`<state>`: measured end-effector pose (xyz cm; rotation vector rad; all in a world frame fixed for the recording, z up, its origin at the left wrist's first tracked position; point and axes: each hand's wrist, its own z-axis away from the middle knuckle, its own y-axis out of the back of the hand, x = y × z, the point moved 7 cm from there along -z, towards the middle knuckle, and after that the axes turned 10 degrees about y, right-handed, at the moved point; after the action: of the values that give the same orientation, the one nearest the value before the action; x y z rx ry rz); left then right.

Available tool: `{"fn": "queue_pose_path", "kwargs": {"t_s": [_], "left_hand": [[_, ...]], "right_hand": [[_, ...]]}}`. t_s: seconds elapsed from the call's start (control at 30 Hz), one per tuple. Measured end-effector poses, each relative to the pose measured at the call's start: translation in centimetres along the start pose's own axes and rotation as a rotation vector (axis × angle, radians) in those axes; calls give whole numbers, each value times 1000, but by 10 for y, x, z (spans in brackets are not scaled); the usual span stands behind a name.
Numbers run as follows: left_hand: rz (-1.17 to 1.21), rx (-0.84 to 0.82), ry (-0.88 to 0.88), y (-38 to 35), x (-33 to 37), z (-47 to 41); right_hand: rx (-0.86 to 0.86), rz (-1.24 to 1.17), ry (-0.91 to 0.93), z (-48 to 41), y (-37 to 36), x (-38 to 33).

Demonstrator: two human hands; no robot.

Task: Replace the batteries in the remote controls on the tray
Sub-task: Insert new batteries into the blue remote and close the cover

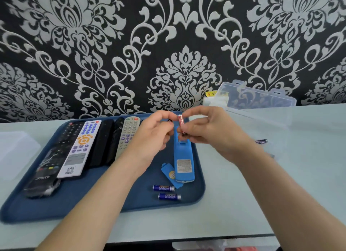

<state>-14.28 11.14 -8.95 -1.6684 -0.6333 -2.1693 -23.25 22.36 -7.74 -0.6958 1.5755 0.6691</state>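
- Lying at the left edge of the table [243, 204]: a clear plastic sheet [16, 147], apart from the tray.
- Tray [74, 204]: remotes [93, 147] side by side on its left half; tray floor shows along the near rim.
- Left hand [151, 136]: fingers curled, pinching a mostly hidden dark piece [170, 120].
- Right hand [209, 129]: fingertips clamped on a red battery [180, 120], upright above the blue remote [182, 161].
- Blue remote: back up on the tray's right half, cover [168, 173] off, touching it; two blue batteries [163, 188] near the front rim.
- Clear box [258, 99] by the wall; loose battery [261, 141] on the table, right of the tray.

Two forearms are showing bare, from the near edge up to the left hand [149, 136] and right hand [211, 133].
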Motion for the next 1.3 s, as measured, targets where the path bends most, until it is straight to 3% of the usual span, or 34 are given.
{"fn": "queue_pose_path", "kwargs": {"t_s": [0.1,0.27,0.37,0.47,0.57,0.77,0.97,1.3], "left_hand": [[2,5,-31,1,1,1],[32,32,-59,4,-1,0],[43,82,-125,11,5,3],[82,76,-114,18,6,2],[145,51,-75,17,3,2],[220,0,-44,14,1,4],[189,58,14,20,-4,2],[336,14,39,32,-1,0]], "right_hand": [[-18,-57,-13,-1,-3,5],[-26,59,18,0,-10,5],[16,614,66,1,-1,-6],[-98,1256,-31,14,-12,-8],[-196,1483,-87,18,-32,1],[-158,1442,-30,10,-41,4],[-84,1425,-6,0,-43,5],[38,1100,-49,-3,-28,6]]}}
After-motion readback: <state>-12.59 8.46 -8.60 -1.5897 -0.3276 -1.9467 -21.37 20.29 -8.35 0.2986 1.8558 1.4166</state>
